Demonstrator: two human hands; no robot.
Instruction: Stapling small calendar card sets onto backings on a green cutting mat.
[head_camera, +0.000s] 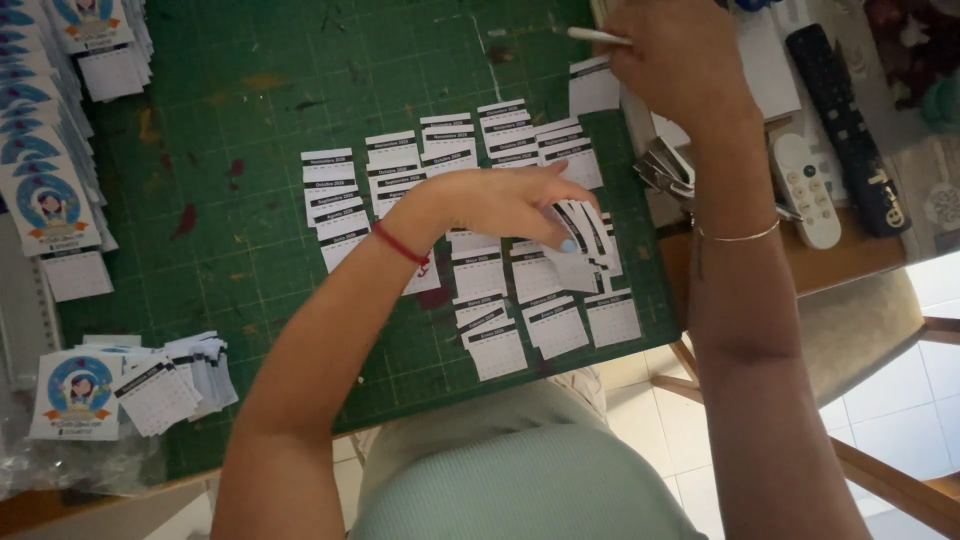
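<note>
Several small white calendar slips (497, 352) with black header bars lie in rows on a green cutting mat (240, 210). My left hand (505, 203) reaches across the mat and holds a fanned bunch of slips (588, 243) above the right end of the rows. My right hand (680, 60) is at the mat's top right corner, fingers closed on a thin white stick-like object (597, 36). One more calendar slip (592, 88) lies just under that hand.
Round-picture cards (45, 200) are stacked along the left edge, and a loose pile of slips (175, 385) lies at the lower left. A metal stapler-like tool (668, 168), a white remote (806, 190) and a black remote (848, 125) sit right of the mat. Wooden chair parts stand over tiled floor.
</note>
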